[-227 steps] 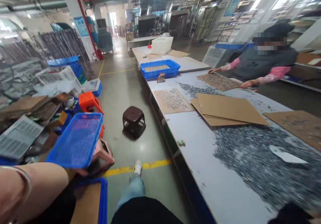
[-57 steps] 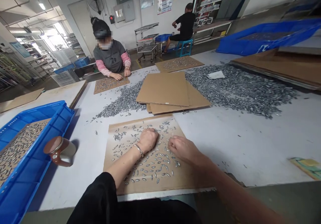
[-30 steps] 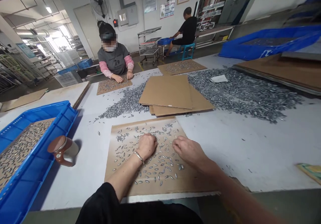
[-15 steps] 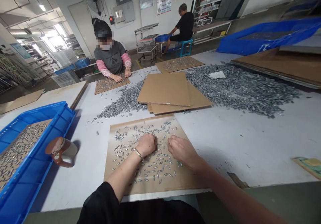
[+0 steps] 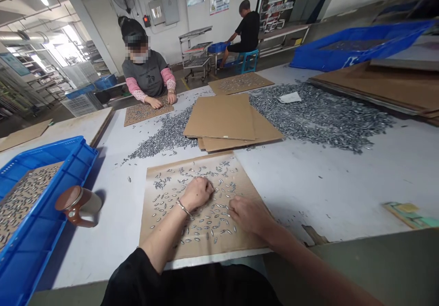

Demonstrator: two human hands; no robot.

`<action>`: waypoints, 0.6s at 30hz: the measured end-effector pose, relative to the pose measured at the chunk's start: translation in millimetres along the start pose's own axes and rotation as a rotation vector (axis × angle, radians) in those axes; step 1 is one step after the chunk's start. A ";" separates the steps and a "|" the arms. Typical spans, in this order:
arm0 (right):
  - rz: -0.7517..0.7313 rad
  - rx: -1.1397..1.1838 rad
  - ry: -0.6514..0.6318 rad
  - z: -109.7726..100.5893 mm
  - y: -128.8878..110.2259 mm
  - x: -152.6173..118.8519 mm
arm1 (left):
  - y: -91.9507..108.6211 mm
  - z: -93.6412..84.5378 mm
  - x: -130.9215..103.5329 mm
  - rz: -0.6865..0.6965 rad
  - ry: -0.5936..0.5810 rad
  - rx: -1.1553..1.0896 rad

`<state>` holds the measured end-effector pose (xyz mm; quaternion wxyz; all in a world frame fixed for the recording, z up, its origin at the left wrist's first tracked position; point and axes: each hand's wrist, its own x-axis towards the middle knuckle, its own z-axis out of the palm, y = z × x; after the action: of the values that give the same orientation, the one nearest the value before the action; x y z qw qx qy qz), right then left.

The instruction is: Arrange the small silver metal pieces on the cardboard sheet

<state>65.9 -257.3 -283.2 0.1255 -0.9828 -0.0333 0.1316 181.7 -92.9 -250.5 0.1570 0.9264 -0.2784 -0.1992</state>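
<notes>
A brown cardboard sheet lies on the white table right in front of me, strewn with several small oval metal pieces. My left hand, a bangle on its wrist, rests on the middle of the sheet with fingers curled into a loose fist; what is inside is hidden. My right hand lies palm down at the sheet's right side. Its bent fingers touch the pieces, and the fingertips are hidden.
A brown mug lies beside a blue crate on the left. Beyond my sheet are stacked cardboard and heaps of pieces. A co-worker sorts opposite. Boards and a blue tray are at right.
Seconds ago I faced the aisle; since then I sit at the sheet. Over the last second my right hand slid nearer to me, while my left stayed mid-sheet.
</notes>
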 end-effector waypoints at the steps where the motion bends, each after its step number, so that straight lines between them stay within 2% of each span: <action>1: 0.020 0.001 -0.007 2.3 -3.3 -0.3 | 1.5 0.5 -4.5 0.013 -0.001 -0.008; 4: 0.069 0.027 -0.012 4.6 -7.6 1.4 | 7.1 4.8 -15.2 0.057 -0.009 -0.015; 7: 0.110 0.080 0.001 0.7 -0.4 -0.7 | 13.4 12.5 -17.5 0.103 -0.009 0.018; 13: 0.171 0.263 0.064 -2.2 31.4 -21.9 | 26.3 30.2 0.0 0.200 -0.048 0.140; 18: 0.190 0.250 0.012 1.8 41.4 -25.4 | 31.3 37.9 12.4 0.174 -0.060 0.208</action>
<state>42.4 -299.4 -289.0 0.2342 -0.9590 0.0771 0.1400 159.7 -131.9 -274.5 0.0685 0.9036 -0.3815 -0.1827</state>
